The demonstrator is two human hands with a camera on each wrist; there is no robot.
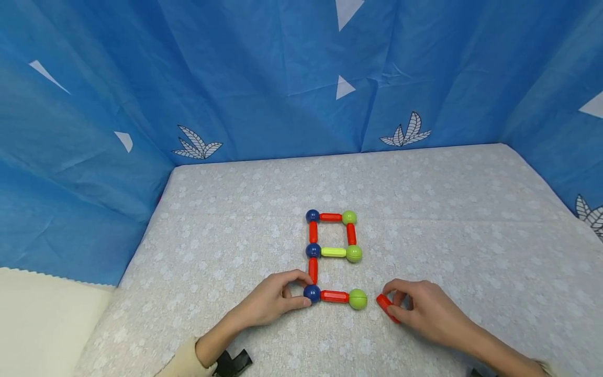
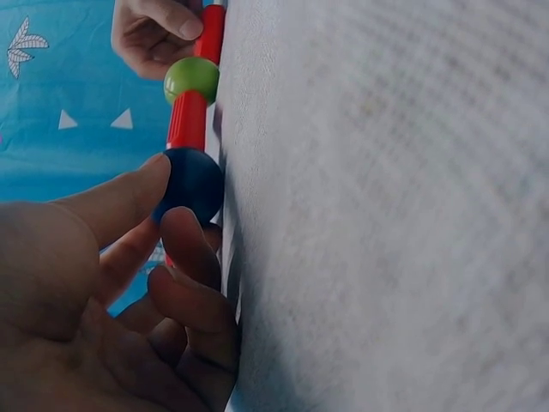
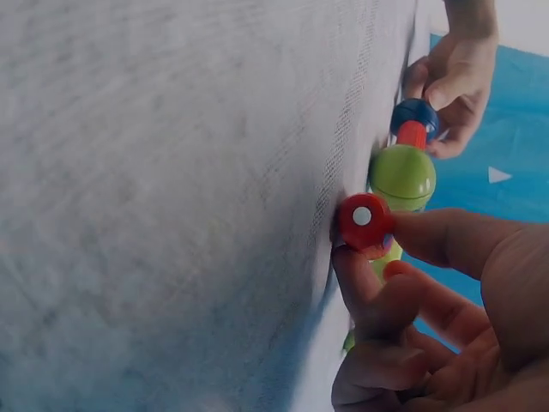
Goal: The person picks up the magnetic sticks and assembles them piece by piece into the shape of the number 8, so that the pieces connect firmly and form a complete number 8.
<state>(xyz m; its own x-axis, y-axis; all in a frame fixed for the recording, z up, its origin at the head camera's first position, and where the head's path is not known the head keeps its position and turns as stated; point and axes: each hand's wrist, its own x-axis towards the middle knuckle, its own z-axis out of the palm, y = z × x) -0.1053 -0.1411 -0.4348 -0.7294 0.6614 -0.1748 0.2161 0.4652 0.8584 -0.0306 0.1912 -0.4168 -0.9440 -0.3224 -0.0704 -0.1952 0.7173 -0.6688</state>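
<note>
On the table lies a flat figure of magnetic rods and balls. My left hand (image 1: 270,302) pinches the blue ball (image 1: 312,294) at its lower left corner between thumb and fingers. From that ball a red rod runs right to a green ball (image 1: 358,299), and another red rod (image 1: 313,269) runs up to a second blue ball (image 1: 313,250). Right of the lower green ball, my right hand (image 1: 426,311) holds a loose red magnetic rod (image 3: 364,225) between thumb and fingers, tilted and apart from the figure. The right wrist view shows its round end with a pale dot.
The upper part of the figure is a closed square, with a yellow-green rod (image 1: 333,252) along its bottom. A pale flowered cloth (image 1: 226,225) covers the table. Blue curtain (image 1: 292,78) hangs behind and at both sides.
</note>
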